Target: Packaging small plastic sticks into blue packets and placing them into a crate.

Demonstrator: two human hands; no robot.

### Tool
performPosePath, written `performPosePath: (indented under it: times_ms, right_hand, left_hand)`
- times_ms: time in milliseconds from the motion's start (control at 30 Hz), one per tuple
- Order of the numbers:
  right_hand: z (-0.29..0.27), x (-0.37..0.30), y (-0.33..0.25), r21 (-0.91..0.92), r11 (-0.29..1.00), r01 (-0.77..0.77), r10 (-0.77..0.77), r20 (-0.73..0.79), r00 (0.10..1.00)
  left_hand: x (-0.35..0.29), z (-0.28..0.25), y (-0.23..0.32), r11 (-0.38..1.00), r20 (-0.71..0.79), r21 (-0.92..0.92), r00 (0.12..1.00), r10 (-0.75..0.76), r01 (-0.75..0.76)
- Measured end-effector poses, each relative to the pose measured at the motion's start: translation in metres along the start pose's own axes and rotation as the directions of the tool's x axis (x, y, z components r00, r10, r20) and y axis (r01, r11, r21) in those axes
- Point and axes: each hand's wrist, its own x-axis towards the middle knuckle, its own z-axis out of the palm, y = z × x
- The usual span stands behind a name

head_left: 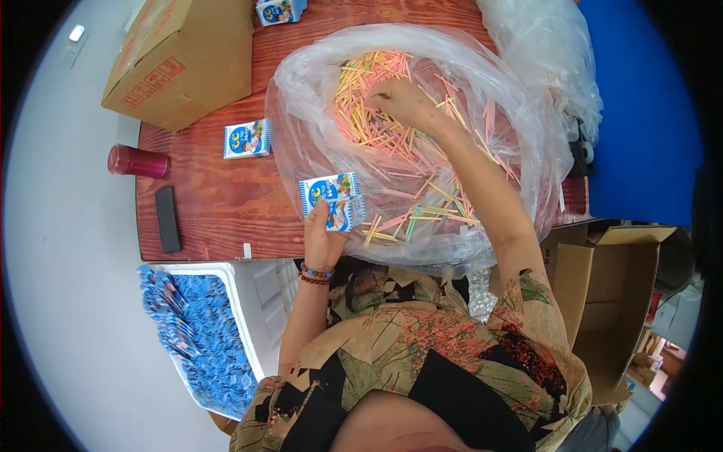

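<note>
My left hand (325,245) is closed on small blue-and-white packets (329,188), at least two overlapping, above the near edge of a clear plastic bag (301,83). The bag lies spread open on the table. Inside it is a heap of thin pink, yellow and green sticks (358,113), with more scattered toward the near side. Over the heap, my right hand (403,104) reaches in with curled fingers pointing down at the sticks. What those fingers hold, if anything, is hidden.
On the red-brown wooden table (215,203) are another packet stack (247,139), a cardboard box (181,68), a red cylinder (139,161) and a black oblong object (169,219). A white foam box (245,316) full of blue packets stands near left; an open carton (602,301) stands right.
</note>
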Motion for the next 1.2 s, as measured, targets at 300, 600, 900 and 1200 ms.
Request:
performPosePath:
  times_ms: [300, 600, 900, 1200]
  right_hand:
    - [0.057, -0.013, -0.051, -0.465, 0.885, -0.016, -0.065, -0.156, 0.986]
    - [0.082, -0.001, -0.074, -0.641, 0.75, -0.161, 0.071, -0.164, 0.984]
    - [0.068, -0.01, -0.032, -0.371, 0.927, -0.054, 0.013, -0.113, 0.994]
    - [0.047, -0.029, -0.006, 0.574, 0.817, -0.051, 0.181, -0.171, 0.968]
  left_hand:
    - [0.0, 0.0, 0.0, 0.998, 0.003, -0.06, 1.0, 0.008, -0.008]
    - [0.0, -0.001, -0.001, 0.996, -0.005, -0.086, 1.0, 0.009, -0.01]
    - [0.001, 0.0, -0.002, 0.993, -0.013, -0.117, 1.0, 0.01, -0.012]
    - [0.002, -0.009, -0.005, 0.998, 0.007, -0.069, 1.0, 0.007, -0.006]
